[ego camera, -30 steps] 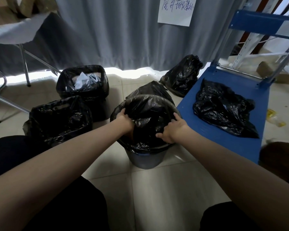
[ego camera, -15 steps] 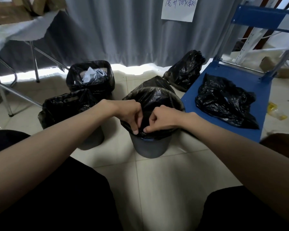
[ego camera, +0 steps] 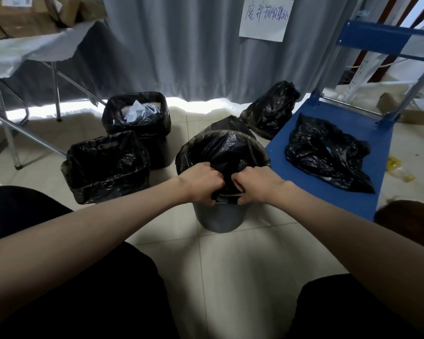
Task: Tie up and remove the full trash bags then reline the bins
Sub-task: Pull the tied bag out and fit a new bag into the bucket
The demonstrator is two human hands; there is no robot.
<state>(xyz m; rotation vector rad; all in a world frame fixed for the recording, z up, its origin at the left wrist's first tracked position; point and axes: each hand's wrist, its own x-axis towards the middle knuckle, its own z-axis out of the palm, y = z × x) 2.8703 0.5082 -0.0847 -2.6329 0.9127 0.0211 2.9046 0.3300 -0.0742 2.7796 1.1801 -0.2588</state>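
- A blue cart [ego camera: 328, 192] is sitting at your right on the tiled floor [ego camera: 242, 260], carrying a crumpled black bag [ego camera: 326, 155].
- Two square bins [ego camera: 108, 167] are standing left of centre, both black-lined, the far one holding paper.
- The round grey bin [ego camera: 219, 217] is standing between your arms, its black liner [ego camera: 220, 152] draped over the rim.
- A tied trash bag [ego camera: 271, 110] is lying behind it by the curtain.
- Your left hand [ego camera: 202, 183] and right hand [ego camera: 256, 183] are both curling closed, pinching the liner's near edge, knuckles almost touching.

Lined bin [ego camera: 105, 167] crowds left; blue cart [ego camera: 328, 199] right; floor [ego camera: 230, 265] open.
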